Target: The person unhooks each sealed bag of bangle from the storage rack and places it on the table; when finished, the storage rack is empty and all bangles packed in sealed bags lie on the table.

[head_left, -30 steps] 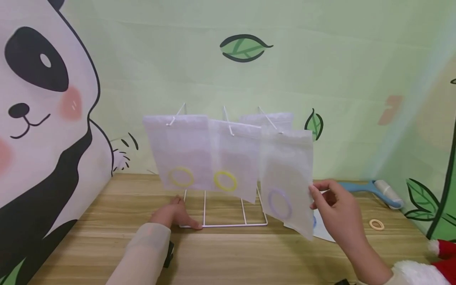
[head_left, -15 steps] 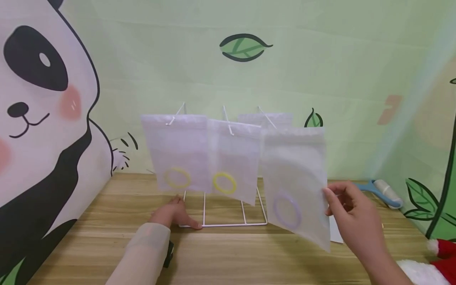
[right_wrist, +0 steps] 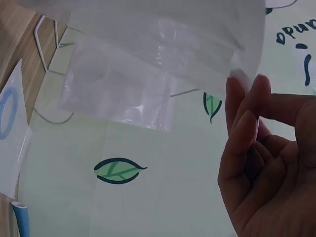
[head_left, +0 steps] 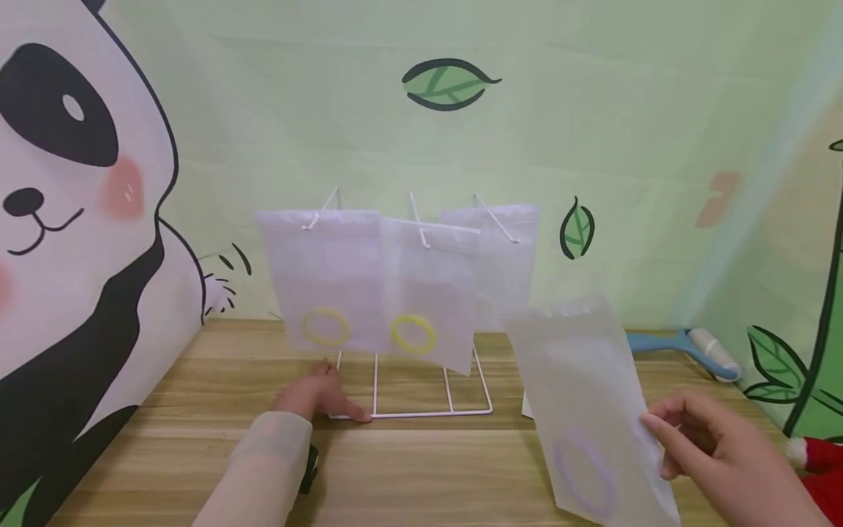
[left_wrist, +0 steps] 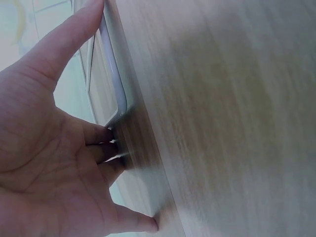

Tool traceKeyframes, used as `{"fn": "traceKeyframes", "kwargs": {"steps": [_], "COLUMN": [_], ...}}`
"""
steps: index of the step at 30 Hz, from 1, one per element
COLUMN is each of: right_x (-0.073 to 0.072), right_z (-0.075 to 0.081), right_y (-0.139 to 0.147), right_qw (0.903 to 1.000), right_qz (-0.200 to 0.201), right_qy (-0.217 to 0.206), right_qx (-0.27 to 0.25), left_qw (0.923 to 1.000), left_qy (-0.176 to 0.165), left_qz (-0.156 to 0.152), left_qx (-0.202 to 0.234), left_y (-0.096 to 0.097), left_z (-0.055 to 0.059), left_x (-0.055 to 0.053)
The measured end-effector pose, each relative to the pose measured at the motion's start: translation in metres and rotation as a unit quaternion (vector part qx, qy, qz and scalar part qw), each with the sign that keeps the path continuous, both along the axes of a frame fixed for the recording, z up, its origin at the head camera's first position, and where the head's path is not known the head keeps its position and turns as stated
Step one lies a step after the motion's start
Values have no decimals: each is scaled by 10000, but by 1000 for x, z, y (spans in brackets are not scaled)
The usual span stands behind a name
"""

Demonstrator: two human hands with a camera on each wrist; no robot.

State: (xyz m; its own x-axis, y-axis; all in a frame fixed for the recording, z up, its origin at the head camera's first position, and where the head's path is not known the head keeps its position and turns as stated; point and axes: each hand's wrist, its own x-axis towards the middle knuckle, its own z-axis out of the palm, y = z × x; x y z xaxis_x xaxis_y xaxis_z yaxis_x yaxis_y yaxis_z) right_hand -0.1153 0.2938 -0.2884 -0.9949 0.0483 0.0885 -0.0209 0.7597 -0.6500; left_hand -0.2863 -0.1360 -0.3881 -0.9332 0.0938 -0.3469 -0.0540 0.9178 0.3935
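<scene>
My right hand (head_left: 718,446) pinches the side edge of a translucent white zip bag (head_left: 579,380), which hangs tilted over the table's right side. A pale purple ring (head_left: 582,474) shows inside it. My left hand (head_left: 320,395) rests low at the front left corner of a white wire rack (head_left: 431,415), its thumb on the base wire; in the left wrist view its other fingers reach out to the wooden table. Similar bags hang on the rack's three hooks: a left bag (head_left: 323,271) and a middle bag (head_left: 435,263), each with a yellow ring, and a bag farther back (head_left: 510,263) on the right hook.
A blue-handled lint roller (head_left: 714,355) lies at the back right. Another bag with a blue ring (right_wrist: 7,116) lies on the table, mostly hidden in the head view. Red cloth (head_left: 823,468) with white fluff sits at the right edge. A printed panda backdrop (head_left: 316,95) stands behind.
The bag with the purple ring has come off the front of the right hook and moved right, down and nearer, pinched in my right hand. My left hand stays at the rack's base.
</scene>
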Motion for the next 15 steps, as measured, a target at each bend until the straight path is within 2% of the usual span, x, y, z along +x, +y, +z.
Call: {"fn": "traceKeyframes", "kwargs": {"steps": [3, 6, 10, 12, 15], "right_x": [2, -2, -11, -17, -24], "right_z": [-6, -13, -24, -29, -36], "right_y": [22, 46, 72, 84, 100], "right_qw": [9983, 9943, 9896, 9876, 9846], "right_qz": [309, 448, -16, -337, -560], "right_qy": [-356, -807, -1310, -1434, -1576], "right_qx": [-333, -537, -586, -550, -510], "left_qw": [10000, 9999, 9999, 9999, 10000], "left_qy": [-15, -77, -112, -94, -68], "left_qz": [-67, -92, -53, -28, -20], "left_qx": [26, 50, 96, 106, 48], "left_y": [-2, -4, -3, -2, -2], "left_z": [-2, -5, -6, -4, -4], "left_x": [-2, -5, -5, -3, -2]}}
